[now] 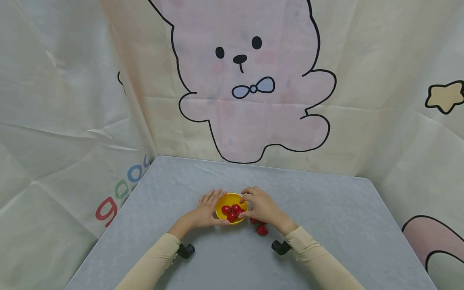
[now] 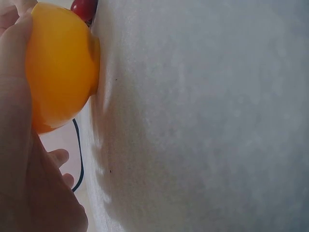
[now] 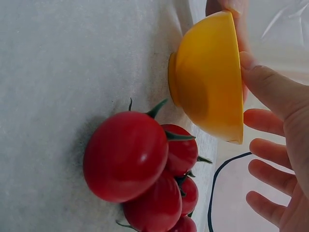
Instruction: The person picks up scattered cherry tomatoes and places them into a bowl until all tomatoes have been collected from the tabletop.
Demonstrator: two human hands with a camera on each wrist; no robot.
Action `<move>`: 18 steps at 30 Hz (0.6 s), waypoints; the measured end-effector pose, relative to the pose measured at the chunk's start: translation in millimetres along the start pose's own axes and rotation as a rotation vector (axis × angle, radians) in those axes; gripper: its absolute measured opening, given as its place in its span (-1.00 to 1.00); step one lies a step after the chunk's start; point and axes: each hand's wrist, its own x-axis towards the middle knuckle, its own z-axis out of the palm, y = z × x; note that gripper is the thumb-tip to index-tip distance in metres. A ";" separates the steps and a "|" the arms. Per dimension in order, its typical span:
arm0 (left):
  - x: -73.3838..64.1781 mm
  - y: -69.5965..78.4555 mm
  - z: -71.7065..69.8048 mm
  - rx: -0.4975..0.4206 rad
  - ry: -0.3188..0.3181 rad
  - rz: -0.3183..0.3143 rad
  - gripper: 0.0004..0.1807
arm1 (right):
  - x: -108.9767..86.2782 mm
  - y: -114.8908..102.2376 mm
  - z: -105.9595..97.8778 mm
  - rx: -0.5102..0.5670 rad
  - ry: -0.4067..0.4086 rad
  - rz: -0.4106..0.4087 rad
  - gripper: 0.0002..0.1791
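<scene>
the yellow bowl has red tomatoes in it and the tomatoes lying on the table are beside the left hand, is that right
No: the tomatoes lying on the table are beside the right hand, as the head view shows. The rest holds.

Creased cream fabric [image 1: 369, 52] hangs far side with a big pink bear [image 1: 243, 125] on it (blue bow tie [image 1: 267, 85], kinda cute), coloured letters [image 1: 114, 208] left, yellow star [image 1: 445, 97] right, greyish tabletop [image 1: 326, 209] nearer.
</scene>
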 end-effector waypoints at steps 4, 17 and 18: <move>-0.2 0.2 0.0 0.001 0.000 0.002 0.20 | -1.0 0.4 -2.6 0.012 -0.001 -0.006 -0.52; 1.0 2.6 -1.1 -0.001 0.001 -0.010 0.20 | -12.6 18.0 -24.8 0.080 0.027 0.037 -0.54; 1.0 2.6 -1.2 0.002 -0.001 -0.011 0.20 | -14.2 20.2 -26.4 0.093 0.023 0.047 -0.54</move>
